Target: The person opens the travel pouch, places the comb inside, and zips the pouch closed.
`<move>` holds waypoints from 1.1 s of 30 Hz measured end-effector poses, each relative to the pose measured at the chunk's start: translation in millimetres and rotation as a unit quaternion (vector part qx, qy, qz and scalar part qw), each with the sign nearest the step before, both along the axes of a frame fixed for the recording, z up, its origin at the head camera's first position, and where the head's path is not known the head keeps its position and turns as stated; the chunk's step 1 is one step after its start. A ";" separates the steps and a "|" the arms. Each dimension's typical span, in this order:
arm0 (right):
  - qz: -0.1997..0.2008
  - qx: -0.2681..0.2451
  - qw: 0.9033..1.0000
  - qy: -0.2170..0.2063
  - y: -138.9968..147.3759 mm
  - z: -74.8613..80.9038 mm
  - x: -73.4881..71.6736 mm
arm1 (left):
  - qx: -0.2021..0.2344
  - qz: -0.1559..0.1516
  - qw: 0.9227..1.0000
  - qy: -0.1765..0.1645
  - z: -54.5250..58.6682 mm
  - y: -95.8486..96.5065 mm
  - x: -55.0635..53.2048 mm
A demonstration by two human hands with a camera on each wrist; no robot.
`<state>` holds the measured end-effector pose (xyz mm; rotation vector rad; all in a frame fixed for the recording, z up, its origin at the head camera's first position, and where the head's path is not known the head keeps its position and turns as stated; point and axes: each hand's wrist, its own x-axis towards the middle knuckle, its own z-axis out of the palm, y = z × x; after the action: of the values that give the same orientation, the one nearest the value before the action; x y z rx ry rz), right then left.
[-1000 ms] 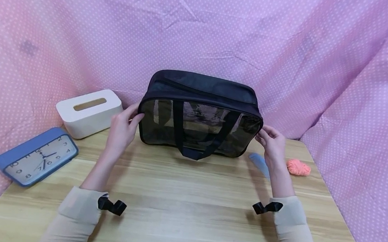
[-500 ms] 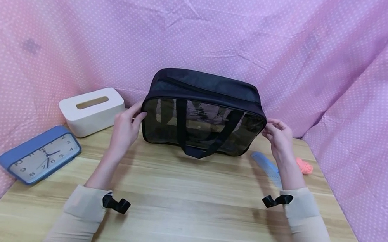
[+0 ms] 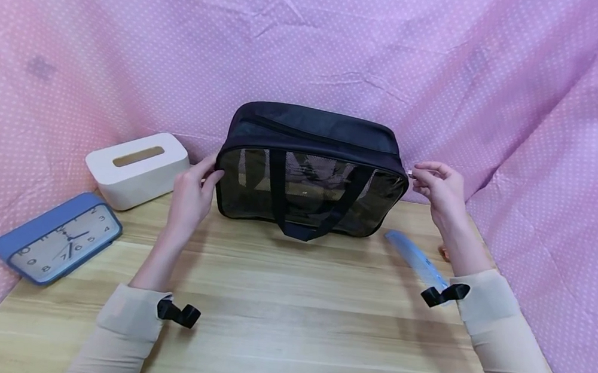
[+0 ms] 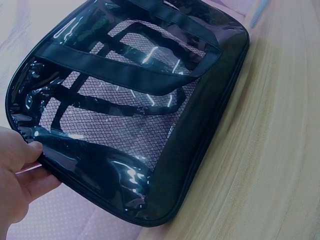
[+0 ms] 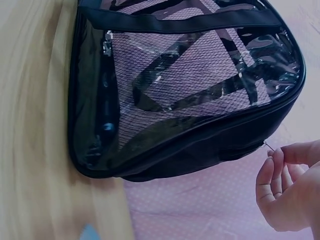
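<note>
A black bag (image 3: 315, 134) with see-through sides and a dangling strap handle (image 3: 275, 190) stands upright at the back of the table. My left hand (image 3: 191, 200) grips its left edge, the thumb on the clear front panel and the fingers behind. At the bag's right end, my right hand (image 3: 441, 191) pinches a small metal zipper pull (image 5: 269, 146) between thumb and fingers. The right wrist view shows that pull on the dark end panel. Along the top, a zipper line (image 3: 314, 137) appears closed.
Left of the bag stand a white tissue box (image 3: 138, 171) and a blue clock (image 3: 64, 239). A blue comb (image 3: 414, 254) lies near my right forearm. Partly hidden by that wrist is a bit of peach yarn (image 3: 444, 253). Pink dotted cloth (image 3: 313, 44) surrounds the wooden table (image 3: 286, 323).
My right hand has moved up and to the right, away from the bag's edge, with the zipper pull showing at its fingertips. My left hand keeps its grip.
</note>
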<state>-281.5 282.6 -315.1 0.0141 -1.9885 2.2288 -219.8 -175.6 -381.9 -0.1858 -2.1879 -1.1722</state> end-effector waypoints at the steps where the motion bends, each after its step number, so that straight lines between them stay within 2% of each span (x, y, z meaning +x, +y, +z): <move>1: 0.000 0.007 1.000 0.003 -0.9 3.6 -0.3 | -0.001 0.001 1.000 0.000 -0.2 -0.2 0.1; 13: -0.001 0.117 0.993 0.027 -19.6 43.7 -8.6 | 0.003 -0.002 1.000 -0.002 0.0 0.7 0.8; 20: 0.007 0.198 0.979 0.042 -38.4 62.6 -10.1 | 0.008 0.001 1.000 -0.002 0.4 1.1 0.5; 27: 0.020 0.241 0.969 0.049 -63.1 75.3 -12.6 | 0.007 0.003 1.000 0.003 -0.8 1.1 0.2; 33: 0.034 0.288 0.956 0.047 -83.4 85.8 -15.0 | 0.005 0.006 1.000 0.006 -2.2 0.9 -0.2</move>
<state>-296.5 199.2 -229.2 0.2524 -2.5281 1.5645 -220.0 -174.7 -384.0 -0.1756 -2.1692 -1.1736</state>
